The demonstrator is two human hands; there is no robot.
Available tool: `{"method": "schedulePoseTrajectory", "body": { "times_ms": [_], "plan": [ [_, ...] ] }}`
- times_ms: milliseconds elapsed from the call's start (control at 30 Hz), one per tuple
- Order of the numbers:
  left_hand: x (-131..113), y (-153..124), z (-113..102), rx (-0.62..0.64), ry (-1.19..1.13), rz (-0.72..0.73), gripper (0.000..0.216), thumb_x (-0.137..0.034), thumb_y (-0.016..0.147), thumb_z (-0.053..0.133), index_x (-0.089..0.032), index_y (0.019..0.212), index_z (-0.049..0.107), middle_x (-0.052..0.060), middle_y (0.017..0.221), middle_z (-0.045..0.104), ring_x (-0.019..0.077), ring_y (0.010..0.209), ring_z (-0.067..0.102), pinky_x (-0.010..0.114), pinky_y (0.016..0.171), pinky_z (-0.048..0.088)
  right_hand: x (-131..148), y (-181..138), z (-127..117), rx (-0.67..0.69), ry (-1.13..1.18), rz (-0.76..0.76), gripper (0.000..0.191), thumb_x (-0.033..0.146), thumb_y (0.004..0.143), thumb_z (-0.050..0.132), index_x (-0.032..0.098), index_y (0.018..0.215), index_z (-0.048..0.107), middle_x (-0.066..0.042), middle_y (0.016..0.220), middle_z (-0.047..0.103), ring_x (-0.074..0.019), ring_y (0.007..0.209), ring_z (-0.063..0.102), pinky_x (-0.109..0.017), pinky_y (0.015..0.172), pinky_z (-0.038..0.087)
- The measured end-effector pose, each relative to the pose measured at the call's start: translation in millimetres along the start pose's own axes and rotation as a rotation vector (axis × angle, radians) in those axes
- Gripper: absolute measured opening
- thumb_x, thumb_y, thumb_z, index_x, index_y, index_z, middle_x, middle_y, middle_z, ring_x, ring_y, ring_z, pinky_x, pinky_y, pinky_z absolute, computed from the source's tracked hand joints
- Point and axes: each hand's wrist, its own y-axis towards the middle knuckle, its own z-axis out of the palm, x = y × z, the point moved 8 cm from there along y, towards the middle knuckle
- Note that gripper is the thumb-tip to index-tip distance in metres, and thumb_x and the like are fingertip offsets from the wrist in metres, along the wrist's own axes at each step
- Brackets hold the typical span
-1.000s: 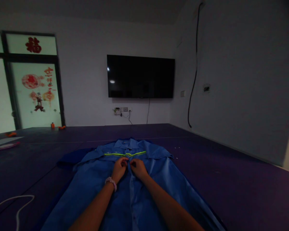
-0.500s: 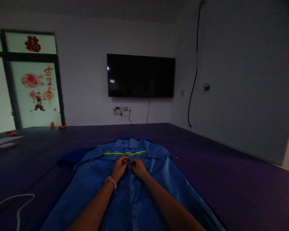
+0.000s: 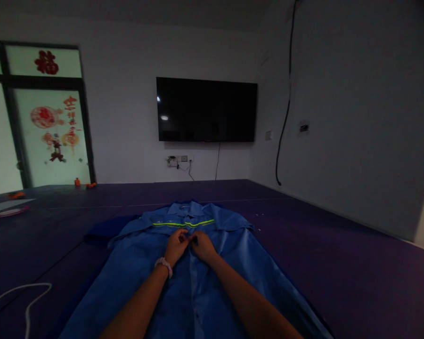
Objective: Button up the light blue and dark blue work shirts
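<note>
A blue work jacket [image 3: 233, 263] with a yellow-green reflective stripe across the chest lies spread flat on a dark purple mat, collar away from me. My left hand [image 3: 175, 246], with a pale band at the wrist, pinches the jacket's front placket just below the stripe. My right hand [image 3: 202, 246] pinches the other front edge right beside it, fingertips of both hands almost meeting at the centre. What lies between the fingertips is too small to make out.
The purple mat [image 3: 339, 263] runs to the walls. A white cable [image 3: 21, 294] loops at the near left. Flat sheets [image 3: 5, 209] and small orange objects [image 3: 85, 184] lie at the far left by a glass door. A black TV [image 3: 207, 109] hangs on the far wall.
Both hands have closed in slightly toward each other at the centre front of the jacket. The view has tipped a little; the jacket has not shifted.
</note>
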Motion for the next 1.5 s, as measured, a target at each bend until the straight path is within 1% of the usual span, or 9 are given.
{"method": "schedulePoseTrajectory", "body": {
  "times_ms": [133, 300, 500, 667, 800, 900, 1000, 1200, 1500],
  "plan": [
    [0.7, 1.5, -0.5, -0.005, 0.023, -0.002, 0.024, -0.022, 0.063, 0.061, -0.013, 0.085, 0.062, -0.002, 0.06, 0.057, 0.0127, 0.058, 0.054, 0.024, 0.059, 0.041, 1.7, -0.4, 0.4, 0.002, -0.002, -0.009, 0.018, 0.008, 0.069, 0.053, 0.016, 0.079, 0.065, -0.007, 0.084, 0.067, -0.0196, 0.084, 0.06, -0.026, 0.076, 0.043],
    [1.6, 1.2, -1.4, -0.008, 0.046, -0.006, 0.023, -0.016, 0.064, 0.057, -0.014, 0.086, 0.064, -0.001, 0.061, 0.059, 0.0134, 0.06, 0.057, 0.024, 0.061, 0.043, 4.5, -0.4, -1.7, -0.007, -0.004, -0.015, 0.015, 0.009, 0.07, 0.053, 0.016, 0.076, 0.065, -0.007, 0.081, 0.067, -0.0191, 0.08, 0.061, -0.025, 0.073, 0.043],
    [0.9, 0.4, -3.6, -0.024, 0.088, -0.007, 0.021, -0.015, 0.065, 0.056, -0.015, 0.084, 0.065, 0.001, 0.066, 0.063, 0.0152, 0.065, 0.059, 0.026, 0.066, 0.044, 7.6, -1.2, -4.1, -0.014, -0.003, -0.026, 0.014, 0.008, 0.069, 0.054, 0.017, 0.073, 0.065, -0.006, 0.079, 0.067, -0.0185, 0.079, 0.061, -0.024, 0.073, 0.043],
    [-3.7, -0.4, -4.0, -0.027, 0.136, -0.001, 0.017, -0.014, 0.066, 0.055, -0.015, 0.079, 0.065, 0.004, 0.076, 0.066, 0.0164, 0.073, 0.061, 0.026, 0.071, 0.044, 7.2, -1.1, -3.9, -0.016, -0.01, -0.027, 0.014, 0.008, 0.07, 0.053, 0.014, 0.075, 0.064, -0.008, 0.081, 0.067, -0.019, 0.079, 0.062, -0.025, 0.073, 0.043],
    [-6.3, -1.9, -2.3, -0.019, 0.192, 0.0, 0.008, -0.018, 0.067, 0.055, -0.016, 0.064, 0.063, 0.003, 0.066, 0.064, 0.017, 0.067, 0.059, 0.026, 0.065, 0.042, 6.6, -0.6, -3.7, -0.015, -0.017, -0.025, 0.013, 0.008, 0.069, 0.054, 0.016, 0.073, 0.064, -0.007, 0.08, 0.068, -0.0193, 0.08, 0.062, -0.025, 0.073, 0.043],
    [-7.4, -2.8, -1.8, -0.021, 0.236, -0.001, 0.012, -0.023, 0.068, 0.057, -0.017, 0.058, 0.06, 0.002, 0.059, 0.061, 0.0166, 0.061, 0.057, 0.025, 0.06, 0.039, 5.8, -0.4, -3.4, -0.015, -0.022, -0.02, 0.013, 0.009, 0.07, 0.054, 0.016, 0.074, 0.064, -0.007, 0.079, 0.068, -0.0193, 0.08, 0.062, -0.024, 0.072, 0.043],
    [-9.0, -3.8, -2.0, -0.02, 0.272, 0.001, 0.014, -0.025, 0.069, 0.056, -0.017, 0.058, 0.059, 0.002, 0.058, 0.061, 0.0165, 0.061, 0.057, 0.024, 0.058, 0.038, 5.2, -0.6, -2.5, -0.011, -0.025, -0.016, 0.012, 0.01, 0.071, 0.054, 0.015, 0.074, 0.064, -0.007, 0.079, 0.068, -0.0189, 0.08, 0.062, -0.024, 0.072, 0.043],
    [-10.3, -4.2, -1.9, -0.009, 0.328, 0.001, 0.015, -0.021, 0.072, 0.051, -0.015, 0.062, 0.06, 0.002, 0.064, 0.063, 0.0152, 0.063, 0.058, 0.023, 0.06, 0.038, 5.5, -1.3, -1.9, -0.004, -0.028, -0.012, 0.012, 0.009, 0.072, 0.054, 0.015, 0.074, 0.064, -0.007, 0.079, 0.068, -0.0178, 0.08, 0.061, -0.023, 0.072, 0.042],
    [-8.7, -2.9, -0.2, -0.01, 0.39, -0.007, 0.017, -0.02, 0.075, 0.049, -0.015, 0.062, 0.058, 0.002, 0.064, 0.063, 0.0139, 0.062, 0.056, 0.021, 0.056, 0.036, 4.8, -0.6, -1.8, -0.007, -0.028, -0.024, 0.014, 0.009, 0.072, 0.053, 0.015, 0.074, 0.065, -0.007, 0.08, 0.068, -0.0173, 0.08, 0.061, -0.023, 0.073, 0.043]
  ]
}}
